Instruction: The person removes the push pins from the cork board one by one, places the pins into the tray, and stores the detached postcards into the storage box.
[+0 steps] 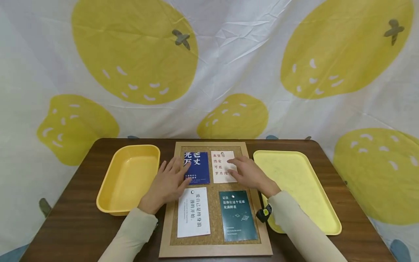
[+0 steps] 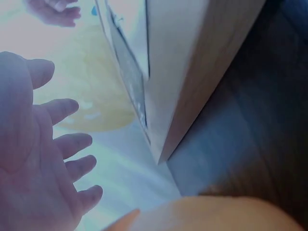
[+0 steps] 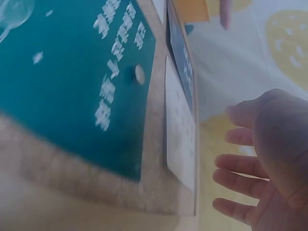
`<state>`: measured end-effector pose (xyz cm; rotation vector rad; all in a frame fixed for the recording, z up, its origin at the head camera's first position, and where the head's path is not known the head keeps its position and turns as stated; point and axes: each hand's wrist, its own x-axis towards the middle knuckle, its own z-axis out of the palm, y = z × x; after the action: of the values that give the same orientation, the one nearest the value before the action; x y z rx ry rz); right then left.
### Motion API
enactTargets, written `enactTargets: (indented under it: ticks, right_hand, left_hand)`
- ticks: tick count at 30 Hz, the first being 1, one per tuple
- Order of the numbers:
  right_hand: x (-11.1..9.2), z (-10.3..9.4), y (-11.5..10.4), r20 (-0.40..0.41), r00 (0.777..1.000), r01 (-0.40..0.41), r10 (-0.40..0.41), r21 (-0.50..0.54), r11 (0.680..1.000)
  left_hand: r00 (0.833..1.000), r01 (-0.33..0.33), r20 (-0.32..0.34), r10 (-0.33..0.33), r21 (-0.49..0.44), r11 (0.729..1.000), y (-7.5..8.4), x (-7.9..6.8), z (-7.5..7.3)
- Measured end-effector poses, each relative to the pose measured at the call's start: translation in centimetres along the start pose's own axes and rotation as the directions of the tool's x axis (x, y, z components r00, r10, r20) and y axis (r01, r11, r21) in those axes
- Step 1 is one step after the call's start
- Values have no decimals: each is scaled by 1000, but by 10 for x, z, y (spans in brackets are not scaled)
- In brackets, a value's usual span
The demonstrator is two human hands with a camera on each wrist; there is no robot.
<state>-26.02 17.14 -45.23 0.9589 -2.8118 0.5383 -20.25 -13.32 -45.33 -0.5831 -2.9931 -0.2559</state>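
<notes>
A wood-framed cork board (image 1: 214, 214) lies on the table with several cards pinned to it. At its top are a blue card (image 1: 201, 167) and a white card with red writing (image 1: 220, 174); below lie a white card with dark writing (image 1: 193, 214) and a green card (image 1: 239, 218). My left hand (image 1: 168, 182), fingers spread, is over the blue card and the left frame edge. Over the red-lettered card is my right hand (image 1: 250, 173), fingers loosely extended. Both wrist views show the hands raised off the board, holding nothing. A round pin (image 3: 139, 74) fixes the green card.
Left of the board stands a deep orange-yellow tub (image 1: 131, 182). A shallow pale-yellow tray (image 1: 301, 193) lies to the right, partly behind the right forearm. The brown table (image 1: 68, 218) meets a lemon-print cloth (image 1: 229, 72) at the back.
</notes>
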Motion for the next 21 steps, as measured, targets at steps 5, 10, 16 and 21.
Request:
enactTargets:
  ticks: [5, 10, 16, 21]
  right_hand:
    - [9, 1, -9, 57, 997, -46, 43, 45, 998]
    - [19, 1, -19, 112, 990, -95, 82, 114, 989]
    - [33, 10, -25, 151, 986, -99, 73, 177, 979]
    - [46, 17, -25, 149, 986, -107, 73, 230, 967]
  left_hand:
    - [999, -18, 32, 17, 19, 1000, 6, 4, 8]
    - [998, -26, 50, 25, 13, 1000, 10, 7, 14]
    - [993, -20, 116, 18, 18, 1000, 13, 8, 20]
    - [982, 5, 188, -8, 14, 1000, 15, 10, 22]
